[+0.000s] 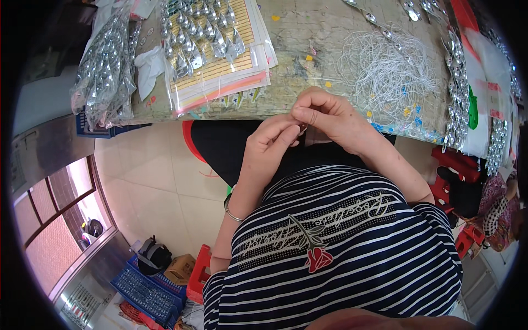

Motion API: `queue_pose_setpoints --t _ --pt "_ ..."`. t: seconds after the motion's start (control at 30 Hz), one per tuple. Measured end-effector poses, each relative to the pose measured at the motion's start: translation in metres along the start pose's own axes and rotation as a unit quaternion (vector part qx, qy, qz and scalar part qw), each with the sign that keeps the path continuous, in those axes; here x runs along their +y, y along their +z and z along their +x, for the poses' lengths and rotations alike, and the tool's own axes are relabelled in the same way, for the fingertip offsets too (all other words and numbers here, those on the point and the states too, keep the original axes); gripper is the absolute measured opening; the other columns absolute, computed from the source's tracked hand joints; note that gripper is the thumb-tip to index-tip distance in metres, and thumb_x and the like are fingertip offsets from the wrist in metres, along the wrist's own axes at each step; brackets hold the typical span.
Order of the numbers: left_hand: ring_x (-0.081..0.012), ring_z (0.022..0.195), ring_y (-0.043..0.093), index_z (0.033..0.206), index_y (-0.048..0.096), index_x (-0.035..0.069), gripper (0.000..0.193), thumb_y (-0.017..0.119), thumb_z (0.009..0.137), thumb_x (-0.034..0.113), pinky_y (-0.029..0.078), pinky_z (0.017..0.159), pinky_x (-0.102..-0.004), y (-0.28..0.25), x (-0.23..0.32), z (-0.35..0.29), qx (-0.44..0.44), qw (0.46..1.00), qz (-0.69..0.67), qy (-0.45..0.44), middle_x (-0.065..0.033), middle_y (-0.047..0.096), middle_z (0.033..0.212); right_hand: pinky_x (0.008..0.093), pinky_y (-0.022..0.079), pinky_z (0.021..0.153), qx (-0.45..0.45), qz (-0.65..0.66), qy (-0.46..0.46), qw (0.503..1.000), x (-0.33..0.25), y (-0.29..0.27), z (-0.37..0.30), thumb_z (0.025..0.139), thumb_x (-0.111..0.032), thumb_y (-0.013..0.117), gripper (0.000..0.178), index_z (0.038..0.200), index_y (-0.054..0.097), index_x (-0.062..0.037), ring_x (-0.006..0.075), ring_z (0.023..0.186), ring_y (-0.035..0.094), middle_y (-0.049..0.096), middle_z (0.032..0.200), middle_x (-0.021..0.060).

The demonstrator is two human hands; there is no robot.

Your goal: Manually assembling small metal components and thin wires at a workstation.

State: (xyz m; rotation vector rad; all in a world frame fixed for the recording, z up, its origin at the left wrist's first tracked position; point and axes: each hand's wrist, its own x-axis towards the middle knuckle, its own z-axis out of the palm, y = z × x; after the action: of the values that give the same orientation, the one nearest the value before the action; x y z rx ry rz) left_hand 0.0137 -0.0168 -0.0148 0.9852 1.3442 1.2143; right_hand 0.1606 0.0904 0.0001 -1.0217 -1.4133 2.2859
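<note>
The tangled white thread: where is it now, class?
In the head view, the thread lies on the worktable, beyond and right of the right hand.

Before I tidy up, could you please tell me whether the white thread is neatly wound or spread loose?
Spread loose: the white thread lies on the table as a wide tangle of overlapping loops.

Seemingly cursive lettering (pixel 353 215) on striped shirt (pixel 357 247)

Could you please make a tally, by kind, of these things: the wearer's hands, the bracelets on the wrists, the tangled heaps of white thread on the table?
Hands, left hand and right hand: 2
Bracelet, on the left wrist: 1
Heap of white thread: 1
Total: 4
</note>
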Motion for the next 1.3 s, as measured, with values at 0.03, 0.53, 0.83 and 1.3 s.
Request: queue_pose_setpoints --t 0.03,0.53,0.83,1.3 --pt "-0.0134 0.083 0.061 0.107 0.063 -0.001 0.020 0.058 0.088 0.004 0.049 0.070 -0.0227 0.001 0.001 0.001 0.016 0.996 -0.071 -0.056 -0.0070 0.062 0.098 0.0175 0.044 0.062 -0.002 -0.018 -0.015 1.000 0.001 0.000 0.001 0.093 -0.015 0.056 0.011 0.091 0.061 -0.0051 0.0026 0.076 0.052 0.055 0.085 -0.0036" --pt "-0.0088 0.071 0.057 0.090 0.069 -0.001 0.011 0.063 0.083 0.003 0.044 0.060 -0.0198 -0.034 -0.006 -0.033 0.110 0.989 0.041 -0.093 -0.0072 0.064 0.095 0.0324 0.047 0.069 -0.058 -0.391 -0.219 0.892 0.009 -0.036 -0.011 0.079 -0.011 0.066 0.012 0.088 0.063 -0.0029 0.0265 0.080 0.058 0.056 0.082 0.0112" --pt "-0.0101 0.078 0.059 0.090 0.070 -0.001 0.011 0.065 0.081 0.002 0.046 0.068 -0.0203 -0.038 -0.014 -0.042 0.146 0.984 0.063 -0.083 -0.0073 0.065 0.096 0.0246 0.042 0.070 0.062 -0.352 -0.169 0.919 -0.021 -0.045 -0.014 0.086 -0.007 0.061 0.007 0.088 0.062 -0.0007 0.0132 0.077 0.053 0.055 0.082 0.0038" --pt "-0.0126 0.075 0.063 0.093 0.066 -0.004 0.012 0.060 0.086 0.004 0.050 0.071 -0.0232 -0.003 0.012 -0.001 0.058 0.992 -0.080 -0.085 -0.0096 0.067 0.084 0.0231 0.041 0.068 0.031 -0.256 -0.207 0.944 -0.014 -0.010 -0.005 0.086 -0.008 0.062 0.007 0.089 0.062 -0.0019 0.0110 0.076 0.051 0.053 0.083 0.0031"
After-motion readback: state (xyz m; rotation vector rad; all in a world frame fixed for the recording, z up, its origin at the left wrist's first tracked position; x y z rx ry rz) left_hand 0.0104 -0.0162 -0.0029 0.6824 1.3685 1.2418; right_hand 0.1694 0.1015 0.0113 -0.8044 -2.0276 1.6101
